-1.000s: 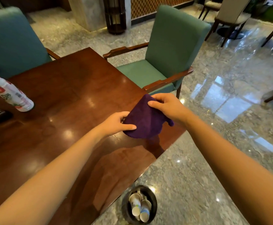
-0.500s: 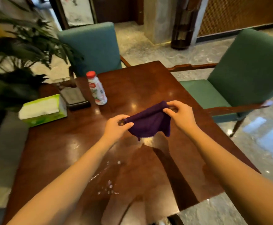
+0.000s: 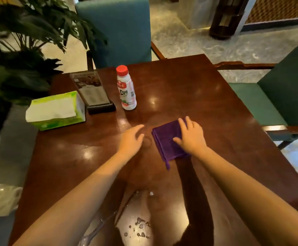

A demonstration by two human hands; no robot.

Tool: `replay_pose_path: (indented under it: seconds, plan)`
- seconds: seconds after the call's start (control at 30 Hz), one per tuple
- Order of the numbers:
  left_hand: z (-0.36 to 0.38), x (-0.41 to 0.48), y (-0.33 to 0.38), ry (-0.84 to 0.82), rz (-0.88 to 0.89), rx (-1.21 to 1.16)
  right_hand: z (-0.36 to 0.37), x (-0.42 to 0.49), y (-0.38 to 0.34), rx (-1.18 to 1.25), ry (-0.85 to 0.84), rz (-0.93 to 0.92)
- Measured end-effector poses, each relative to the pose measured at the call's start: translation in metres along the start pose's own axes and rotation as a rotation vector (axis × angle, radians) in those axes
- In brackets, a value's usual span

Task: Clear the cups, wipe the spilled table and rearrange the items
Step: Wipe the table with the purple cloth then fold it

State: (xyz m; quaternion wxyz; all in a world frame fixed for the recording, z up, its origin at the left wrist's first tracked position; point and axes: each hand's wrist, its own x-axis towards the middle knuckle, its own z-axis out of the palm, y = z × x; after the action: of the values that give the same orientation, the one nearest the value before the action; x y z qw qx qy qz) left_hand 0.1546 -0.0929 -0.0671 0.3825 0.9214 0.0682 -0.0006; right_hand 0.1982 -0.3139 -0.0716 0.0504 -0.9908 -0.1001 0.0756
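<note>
A folded purple cloth [image 3: 167, 141] lies on a dark polished wooden table [image 3: 215, 107], nearer the viewer than a red-capped white plastic bottle [image 3: 126, 88]. The right hand [image 3: 191, 137] presses it with straight, spread fingers. The left hand [image 3: 131, 139], beside the cloth, is relaxed and empty. Soft and limp, the cloth probably wipes best pinned under a flat palm.

Glossy dark wood table [image 3: 189, 89], fuzzy matt purple cloth [image 3: 164, 139], smooth plastic bottle [image 3: 127, 89]

Left hand [image 3: 131, 139] & right hand [image 3: 191, 137] bare, both forearms [image 3: 84, 192] bare all the way to btm edge.
</note>
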Motion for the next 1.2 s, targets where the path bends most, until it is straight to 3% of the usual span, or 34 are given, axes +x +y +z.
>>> replay_pose_path:
  seconds: [0.13, 0.27, 0.57, 0.7, 0.87, 1.2]
  plan:
    - [-0.024, -0.008, -0.084, -0.015, -0.013, 0.455, 0.044, 0.018, -0.008, -0.073, -0.167, -0.205]
    - [-0.047, -0.022, -0.147, -0.146, -0.127, 0.639, 0.061, 0.031, 0.000, -0.132, -0.120, -0.254]
    - [-0.042, -0.025, -0.167, -0.041, -0.051, 0.717, 0.082, 0.024, -0.091, -0.067, -0.047, -0.327]
    - [-0.041, -0.026, -0.169, -0.022, -0.053, 0.700, 0.087, 0.005, -0.122, -0.071, -0.066, -0.521]
    - [-0.041, -0.026, -0.169, -0.021, -0.051, 0.667, 0.082, 0.000, -0.086, -0.087, -0.060, -0.755]
    - [-0.040, -0.027, -0.171, -0.026, -0.037, 0.692, 0.062, 0.118, -0.043, -0.039, -0.049, -0.230]
